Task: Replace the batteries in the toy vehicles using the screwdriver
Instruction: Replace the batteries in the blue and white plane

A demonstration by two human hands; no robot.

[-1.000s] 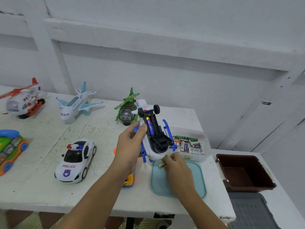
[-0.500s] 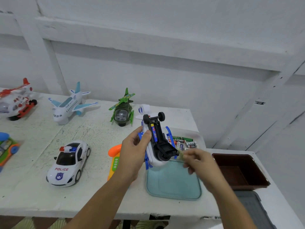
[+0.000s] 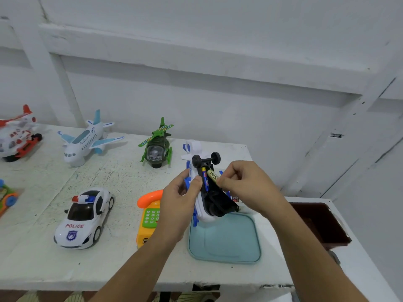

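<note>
two hands meet over the white table [image 3: 122, 175] in the head view. the left hand [image 3: 176, 205] grips the white-and-blue toy vehicle [image 3: 201, 211], held belly-up and tilted above the teal tray [image 3: 226, 247]. its battery bay lies uncovered, with a blue battery [image 3: 205, 179] seated inside. the right hand [image 3: 244, 184] pinches a gold battery [image 3: 212, 175] just beside the blue one, at the bay's edge. a police car [image 3: 84, 216], white airplane [image 3: 87, 141], green helicopter [image 3: 156, 150] and orange toy phone [image 3: 150, 214] stand on the table, and a brown bin [image 3: 314, 223] sits to the right.
</note>
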